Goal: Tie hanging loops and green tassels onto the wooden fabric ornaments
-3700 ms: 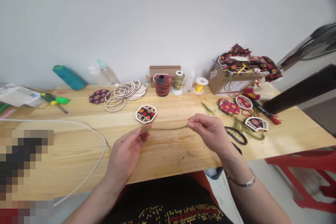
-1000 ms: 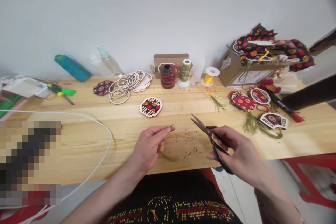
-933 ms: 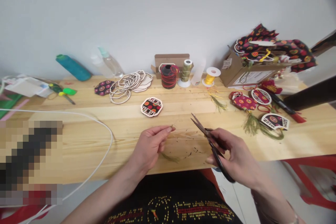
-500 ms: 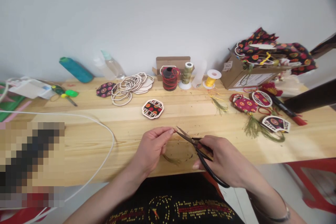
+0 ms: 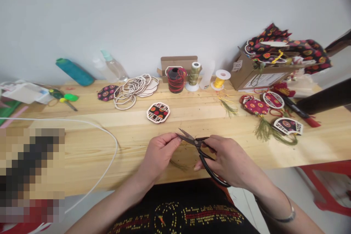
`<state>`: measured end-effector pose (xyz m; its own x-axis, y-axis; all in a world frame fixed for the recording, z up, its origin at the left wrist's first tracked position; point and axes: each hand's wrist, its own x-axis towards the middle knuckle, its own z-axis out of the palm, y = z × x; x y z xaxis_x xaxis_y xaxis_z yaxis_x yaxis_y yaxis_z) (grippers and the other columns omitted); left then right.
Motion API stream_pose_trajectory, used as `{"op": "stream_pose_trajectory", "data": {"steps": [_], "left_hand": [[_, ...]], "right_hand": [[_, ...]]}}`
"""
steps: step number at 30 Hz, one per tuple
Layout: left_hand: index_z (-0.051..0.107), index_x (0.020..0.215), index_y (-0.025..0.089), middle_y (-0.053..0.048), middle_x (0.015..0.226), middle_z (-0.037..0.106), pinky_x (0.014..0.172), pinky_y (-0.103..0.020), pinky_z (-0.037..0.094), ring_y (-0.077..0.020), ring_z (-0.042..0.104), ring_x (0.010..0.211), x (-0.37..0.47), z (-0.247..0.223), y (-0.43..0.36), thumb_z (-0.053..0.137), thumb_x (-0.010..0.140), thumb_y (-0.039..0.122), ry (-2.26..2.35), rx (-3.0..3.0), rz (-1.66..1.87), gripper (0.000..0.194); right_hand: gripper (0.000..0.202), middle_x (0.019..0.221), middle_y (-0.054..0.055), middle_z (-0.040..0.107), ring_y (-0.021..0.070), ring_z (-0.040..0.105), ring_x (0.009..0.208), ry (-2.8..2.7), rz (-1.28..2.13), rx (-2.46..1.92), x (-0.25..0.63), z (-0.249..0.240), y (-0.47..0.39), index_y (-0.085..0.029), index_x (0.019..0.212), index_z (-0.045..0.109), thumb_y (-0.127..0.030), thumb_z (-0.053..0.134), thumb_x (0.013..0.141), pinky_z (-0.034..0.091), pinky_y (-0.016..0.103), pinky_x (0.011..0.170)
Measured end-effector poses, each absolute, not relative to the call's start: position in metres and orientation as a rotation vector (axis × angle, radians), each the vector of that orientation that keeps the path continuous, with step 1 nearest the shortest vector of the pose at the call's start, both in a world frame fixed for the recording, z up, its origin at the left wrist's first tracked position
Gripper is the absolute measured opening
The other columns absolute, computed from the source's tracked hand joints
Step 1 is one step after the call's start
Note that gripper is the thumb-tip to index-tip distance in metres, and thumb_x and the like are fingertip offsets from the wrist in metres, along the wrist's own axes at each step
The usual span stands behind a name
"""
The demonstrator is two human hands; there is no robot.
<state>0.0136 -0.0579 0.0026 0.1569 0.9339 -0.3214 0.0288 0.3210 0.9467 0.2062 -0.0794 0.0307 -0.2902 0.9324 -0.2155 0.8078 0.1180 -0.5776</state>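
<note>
My left hand (image 5: 163, 150) pinches something too small to make out, with a green tassel (image 5: 178, 165) hanging below it over the table. Black-handled scissors (image 5: 196, 142) are in my right hand (image 5: 229, 157), their blades slightly apart and their tips at my left thumb and forefinger. Beyond my hands, an eight-sided ornament (image 5: 158, 112) with patterned fabric and a pale wooden frame lies flat. Small dark scraps are scattered on the wood near the scissors.
Pale wooden frames (image 5: 134, 87) lie at the back, beside a red cord spool (image 5: 176, 80), a green thread spool (image 5: 195, 75) and a yellow spool (image 5: 220, 79). At right are a cardboard box (image 5: 263, 76) and tasselled ornaments (image 5: 255, 105). A white cable (image 5: 117, 142) curves at left.
The scissors in my right hand have moved left, their tips now at my left fingertips. My left hand has barely moved. The view has shifted slightly.
</note>
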Motion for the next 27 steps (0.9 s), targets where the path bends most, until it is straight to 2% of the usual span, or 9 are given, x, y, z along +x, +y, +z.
{"op": "stream_pose_trajectory", "data": {"steps": [12, 18, 24, 27], "left_hand": [[0.074, 0.092, 0.024, 0.006, 0.042, 0.047, 0.045, -0.019, 0.030, -0.0083, 0.039, 0.045, 0.0115, 0.0014, -0.0602, 0.061, 0.078, 0.031, 1.254, 1.097, 0.830, 0.020], [0.074, 0.090, 0.022, 0.006, 0.041, 0.046, 0.043, -0.019, 0.031, -0.0085, 0.041, 0.046, 0.0128, 0.0028, -0.0617, 0.062, 0.078, 0.031, 1.268, 1.095, 0.835, 0.020], [0.075, 0.089, 0.021, 0.004, 0.045, 0.053, 0.042, -0.019, 0.027, -0.0077, 0.038, 0.044, 0.0156, 0.0029, -0.0617, 0.064, 0.075, 0.032, 1.305, 1.067, 0.845, 0.020], [0.075, 0.083, 0.020, 0.001, 0.055, 0.062, 0.041, -0.020, 0.025, -0.0062, 0.035, 0.043, 0.0169, 0.0032, -0.0613, 0.067, 0.072, 0.031, 1.330, 1.011, 0.873, 0.018]], "right_hand": [[0.022, 0.075, 0.004, 0.060, 0.0146, 0.054, 0.067, -2.188, 0.925, -1.709, 0.2089, 0.0313, -0.0802, -0.018, 0.074, 0.064, -0.040, 0.061, 0.077, 0.038, 0.027, 0.060], [0.021, 0.076, 0.004, 0.061, 0.0141, 0.055, 0.068, -2.172, 0.930, -1.678, 0.2103, 0.0284, -0.0806, -0.018, 0.073, 0.064, -0.038, 0.060, 0.078, 0.039, 0.027, 0.060], [0.023, 0.070, 0.003, 0.060, 0.0127, 0.053, 0.063, -2.167, 0.878, -1.648, 0.2123, 0.0238, -0.0827, -0.018, 0.071, 0.064, -0.040, 0.062, 0.077, 0.036, 0.026, 0.057], [0.023, 0.069, 0.003, 0.060, 0.0121, 0.053, 0.061, -2.182, 0.855, -1.661, 0.2164, 0.0253, -0.0841, -0.018, 0.070, 0.063, -0.039, 0.060, 0.078, 0.034, 0.025, 0.055]]}}
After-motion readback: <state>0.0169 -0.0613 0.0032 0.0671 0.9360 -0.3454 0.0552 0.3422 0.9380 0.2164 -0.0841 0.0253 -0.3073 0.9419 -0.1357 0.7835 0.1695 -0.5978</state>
